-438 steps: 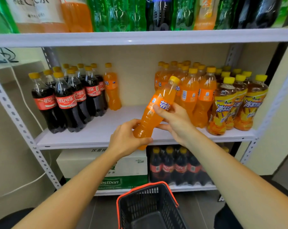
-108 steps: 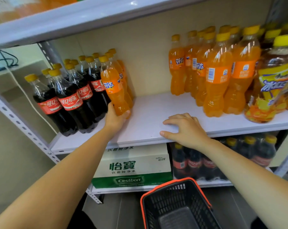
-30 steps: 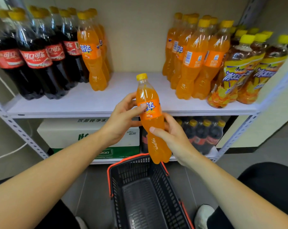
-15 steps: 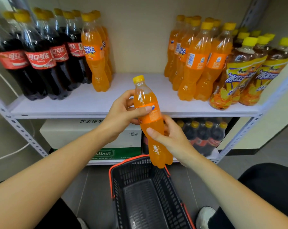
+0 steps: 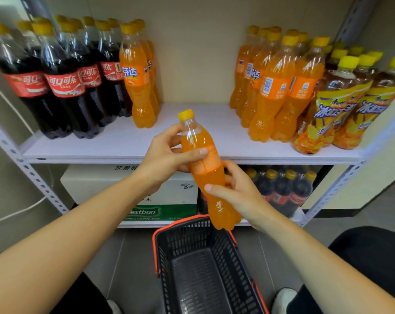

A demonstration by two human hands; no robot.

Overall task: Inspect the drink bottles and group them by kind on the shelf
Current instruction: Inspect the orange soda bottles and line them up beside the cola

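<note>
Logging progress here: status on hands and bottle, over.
Left hand grips orange soda bottle at label, right hand lower down. Bottle tilted, off shelf, basket below. Shelf's middle gap unblocked.

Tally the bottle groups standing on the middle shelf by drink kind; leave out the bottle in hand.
Cola: 1 group
Iced tea: 1 group
Orange soda: 2 groups, left group beside the cola, right group beside the iced tea
Total: 4 groups

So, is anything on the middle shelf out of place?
Yes. A few orange bottles stand beside the colas on the left, apart from the main orange group at right. Nothing looks spilled.
</note>
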